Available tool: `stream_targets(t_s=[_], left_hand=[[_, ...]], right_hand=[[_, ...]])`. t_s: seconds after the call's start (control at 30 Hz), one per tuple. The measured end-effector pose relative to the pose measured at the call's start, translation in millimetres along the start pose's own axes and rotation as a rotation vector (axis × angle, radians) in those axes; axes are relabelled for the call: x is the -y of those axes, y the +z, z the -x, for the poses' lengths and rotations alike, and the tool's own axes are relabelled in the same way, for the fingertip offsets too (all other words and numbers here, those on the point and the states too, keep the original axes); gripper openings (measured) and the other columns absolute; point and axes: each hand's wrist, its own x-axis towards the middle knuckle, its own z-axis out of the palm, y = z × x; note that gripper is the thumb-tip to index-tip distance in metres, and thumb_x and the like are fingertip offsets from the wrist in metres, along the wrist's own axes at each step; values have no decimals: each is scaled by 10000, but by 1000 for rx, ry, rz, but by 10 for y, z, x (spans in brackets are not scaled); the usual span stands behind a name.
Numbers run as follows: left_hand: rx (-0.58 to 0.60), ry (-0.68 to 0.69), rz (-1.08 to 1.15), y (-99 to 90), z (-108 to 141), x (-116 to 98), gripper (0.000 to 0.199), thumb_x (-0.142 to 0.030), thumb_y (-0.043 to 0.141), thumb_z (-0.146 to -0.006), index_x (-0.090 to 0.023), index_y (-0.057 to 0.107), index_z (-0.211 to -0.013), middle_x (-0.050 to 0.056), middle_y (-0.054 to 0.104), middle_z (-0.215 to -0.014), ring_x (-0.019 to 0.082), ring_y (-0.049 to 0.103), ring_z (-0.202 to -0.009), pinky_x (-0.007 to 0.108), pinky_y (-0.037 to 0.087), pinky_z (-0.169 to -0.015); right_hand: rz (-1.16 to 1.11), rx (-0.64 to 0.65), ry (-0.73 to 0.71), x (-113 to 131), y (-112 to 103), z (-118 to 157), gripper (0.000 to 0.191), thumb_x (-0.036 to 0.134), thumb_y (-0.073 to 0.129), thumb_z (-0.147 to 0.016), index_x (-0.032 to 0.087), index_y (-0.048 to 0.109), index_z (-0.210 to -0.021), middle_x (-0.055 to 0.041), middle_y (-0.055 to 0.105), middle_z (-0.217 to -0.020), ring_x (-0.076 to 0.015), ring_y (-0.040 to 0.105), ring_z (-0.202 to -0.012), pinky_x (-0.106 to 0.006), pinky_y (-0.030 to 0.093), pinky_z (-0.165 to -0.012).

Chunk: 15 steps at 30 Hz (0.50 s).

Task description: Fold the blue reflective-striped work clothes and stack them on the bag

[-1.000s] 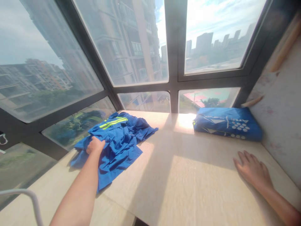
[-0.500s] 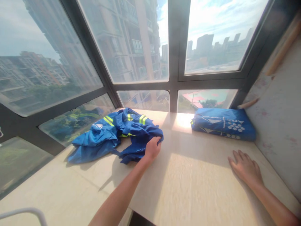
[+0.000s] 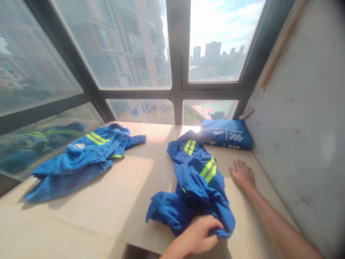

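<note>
At far left on the table point(image 3: 140, 180): blue jacket point(image 3: 84, 158), well apart from both hands, long axis slanting from near left to far right. Bearing a white triangular emblem point(image 3: 80, 146), with marks beneath too small to read. Next: blue work garment point(image 3: 192, 194), rumpled, lying lengthwise from the near table edge toward the window frame point(image 3: 176, 95), far end tipped slightly left. Crossed by yellow-green stripes point(image 3: 206, 167); small white mark by the upper band, illegible. At its near end: left hand point(image 3: 201, 235), thumb and fingers closed on a gathered fold, bulk of cloth extending forward from that grip. Beyond, near the wall point(image 3: 296, 108): folded blue bundle point(image 3: 226, 144), bearing white print point(image 3: 236, 135) of dots, triangle and letters, not readable with certainty. Farthest right: right hand point(image 3: 244, 176), palm down, fingers loosely spread, holding nothing visible; beside the garment's right edge, apart. Left hand nearer, in contact.
</note>
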Motion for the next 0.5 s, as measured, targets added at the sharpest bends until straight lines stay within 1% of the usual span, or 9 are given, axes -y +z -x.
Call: stream_targets(t_s=[0.07,0.13,0.23,0.3,0.37,0.4,0.43,0.47,0.5], left_hand=[[-31,-46,111,-128,196,-68,262,-258,600,-902,-223,727,-1128,33,750,-1067,186,683,-966,246,507,-884],[-120,-131,151,-331,421,-95,282,-330,596,-923,-233,731,-1152,40,748,-1117,210,677,-1027,277,505,-945],[-356,-282,163,-725,783,-19,365,-464,559,-939,-228,742,-1149,63,745,-1155,254,671,-1081,339,505,-1010],[-576,-377,145,-1002,1026,125,422,-543,566,-903,-227,749,-1115,62,749,-1151,280,671,-1107,369,510,-1032],[-810,-470,54,-1248,1266,328,471,-589,577,-847,-221,743,-1089,61,751,-1144,306,668,-1137,405,517,-1043],[-887,-528,-24,-1348,1382,441,490,-590,558,-831,-215,736,-1091,68,751,-1146,317,669,-1144,429,525,-1037],[-925,-592,-125,-1429,1493,553,488,-569,535,-816,-208,732,-1079,76,756,-1127,324,682,-1124,447,543,-1013],[-926,-650,-260,-1493,1595,657,468,-528,509,-803,-210,731,-1065,75,762,-1106,319,698,-1093,448,563,-983],[-895,-692,-401,-1542,1685,748,446,-477,489,-783,-214,730,-1051,72,767,-1089,310,712,-1062,442,579,-958]], right_hand=[[-8,19,12,25,-47,-3,546,429,359,-1005,147,523,-1443,-148,442,-1563,-299,378,-1432,-496,304,-1151],[-14,34,22,43,-83,-5,545,428,361,-1008,146,520,-1446,-144,438,-1569,-293,371,-1439,-488,296,-1157],[-17,38,31,58,-112,-4,530,411,366,-1011,147,524,-1442,-143,438,-1570,-289,370,-1441,-484,287,-1161],[-22,33,28,58,-118,0,518,401,371,-1012,149,526,-1438,-146,439,-1568,-288,374,-1438,-481,286,-1161],[-30,28,23,53,-117,5,509,392,381,-1013,148,527,-1435,-153,445,-1561,-292,379,-1433,-484,291,-1157],[-36,25,18,49,-114,8,505,388,388,-1012,146,529,-1432,-159,450,-1555,-297,382,-1429,-489,297,-1152],[-40,21,11,45,-111,10,501,383,397,-1009,143,533,-1428,-165,456,-1548,-302,384,-1426,-496,304,-1145],[-43,16,5,41,-106,12,497,378,403,-1007,139,537,-1421,-170,462,-1541,-307,385,-1423,-502,310,-1139],[-44,12,-1,37,-100,14,494,376,404,-1006,135,542,-1415,-173,467,-1535,-310,387,-1419,-506,313,-1134]])
